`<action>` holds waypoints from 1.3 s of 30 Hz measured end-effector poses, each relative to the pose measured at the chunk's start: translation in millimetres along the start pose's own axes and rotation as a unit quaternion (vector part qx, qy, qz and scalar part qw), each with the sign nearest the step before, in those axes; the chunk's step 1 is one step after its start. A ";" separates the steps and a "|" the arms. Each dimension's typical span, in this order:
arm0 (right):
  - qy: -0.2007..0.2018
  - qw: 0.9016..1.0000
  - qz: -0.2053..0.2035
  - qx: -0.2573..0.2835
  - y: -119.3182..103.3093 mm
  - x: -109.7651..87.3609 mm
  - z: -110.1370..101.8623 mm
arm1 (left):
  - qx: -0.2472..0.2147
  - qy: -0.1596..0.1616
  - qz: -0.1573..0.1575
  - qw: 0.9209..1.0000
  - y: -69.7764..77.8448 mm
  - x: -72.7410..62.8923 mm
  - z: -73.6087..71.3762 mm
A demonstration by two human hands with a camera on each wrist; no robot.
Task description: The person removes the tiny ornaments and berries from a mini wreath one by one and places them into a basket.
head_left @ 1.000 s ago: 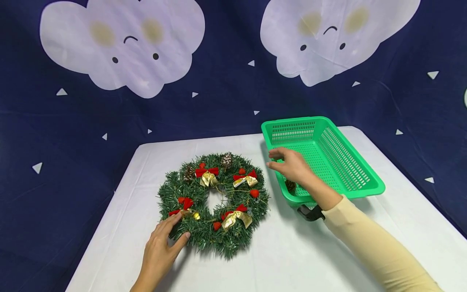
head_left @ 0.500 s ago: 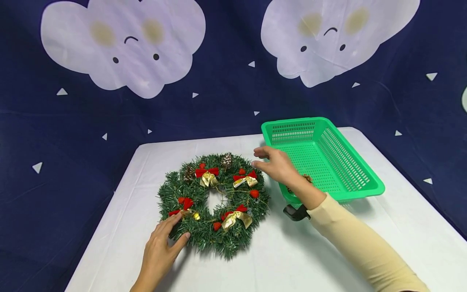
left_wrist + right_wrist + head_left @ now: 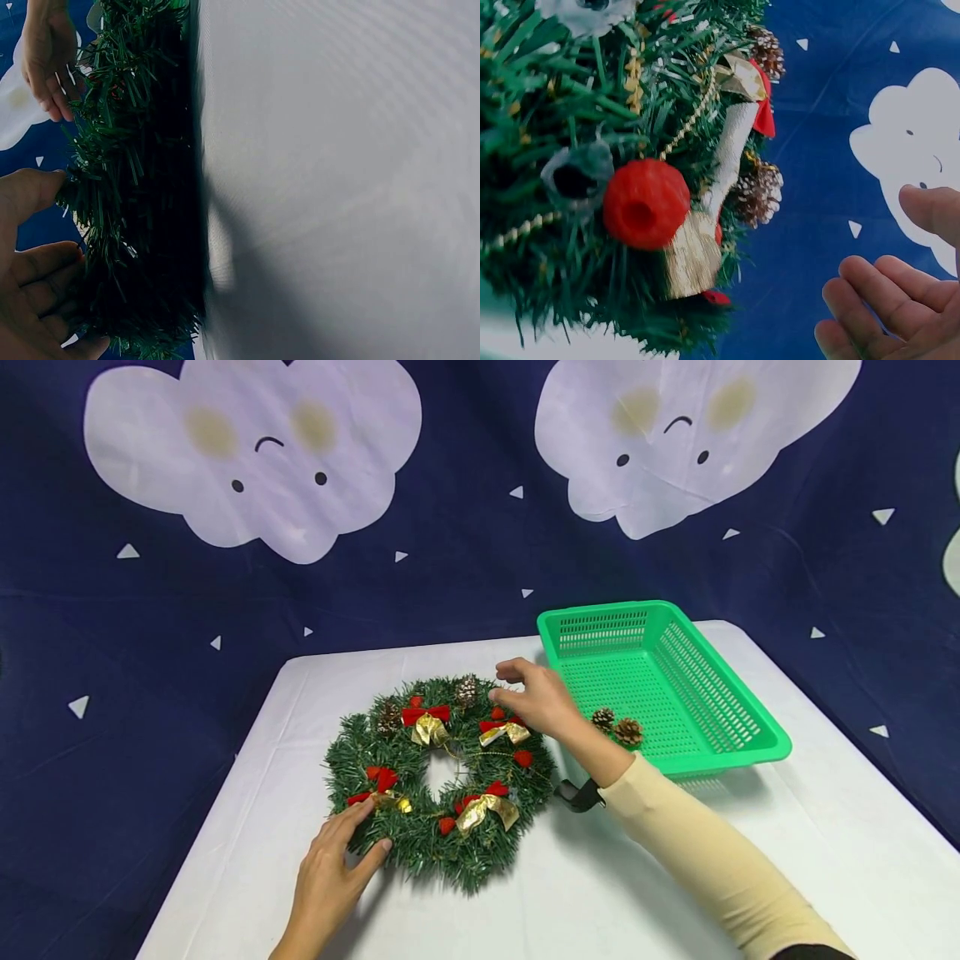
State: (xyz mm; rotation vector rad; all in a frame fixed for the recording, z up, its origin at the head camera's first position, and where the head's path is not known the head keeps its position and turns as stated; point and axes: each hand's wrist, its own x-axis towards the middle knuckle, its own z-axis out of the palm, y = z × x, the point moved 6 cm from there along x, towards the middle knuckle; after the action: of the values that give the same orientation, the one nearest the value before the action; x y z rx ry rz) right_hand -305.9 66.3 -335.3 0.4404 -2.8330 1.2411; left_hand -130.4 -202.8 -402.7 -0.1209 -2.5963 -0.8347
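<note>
A green wreath (image 3: 442, 852) with red and gold bows, red berries and pine cones (image 3: 467, 691) lies on the white table. My left hand (image 3: 330, 868) rests on its lower left side with fingers and thumb spread, touching the greenery; the left wrist view shows these fingers (image 3: 45, 285) against the wreath's edge. Over the upper right of the wreath hovers my right hand (image 3: 536, 695), by a red and gold bow (image 3: 504, 729). In the right wrist view its fingers (image 3: 885, 296) are loosely bent, and the palm holds nothing.
To the right of the wreath stands a green perforated basket (image 3: 712, 677), with two pine cones (image 3: 628, 732) in its near left corner. A black strap with a wrist camera (image 3: 579, 795) hangs under my right wrist. Behind the table is a dark blue cloth (image 3: 465, 510) with clouds.
My right hand has moved left from over the basket's near left rim to above the wreath, uncovering the pine cones in the basket. The left hand and the wreath have stayed put.
</note>
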 end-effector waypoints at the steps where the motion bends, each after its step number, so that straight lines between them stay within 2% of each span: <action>1: 0.000 1.000 -0.001 0.001 -0.3 0.8 1.8 | 0.000 -0.001 -0.001 1.000 0.0 0.0 0.1; 16: 0.012 1.000 0.007 -0.002 -11.2 18.1 25.9 | 0.002 0.000 0.000 1.000 0.4 0.7 0.4; 35: 0.031 0.999 0.020 0.002 -5.1 32.0 50.2 | 0.003 -0.006 -0.002 1.000 -0.1 0.8 0.4; 39: 0.033 0.999 0.018 -0.012 -3.7 35.9 53.4 | 0.004 -0.007 -0.001 1.000 0.4 0.8 0.4</action>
State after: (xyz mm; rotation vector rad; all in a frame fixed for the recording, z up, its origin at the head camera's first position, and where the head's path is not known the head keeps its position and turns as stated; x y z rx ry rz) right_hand -334.2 16.4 -364.7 0.3439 -2.8103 1.2013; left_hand -131.2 -202.3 -402.4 -0.1216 -2.6139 -0.8274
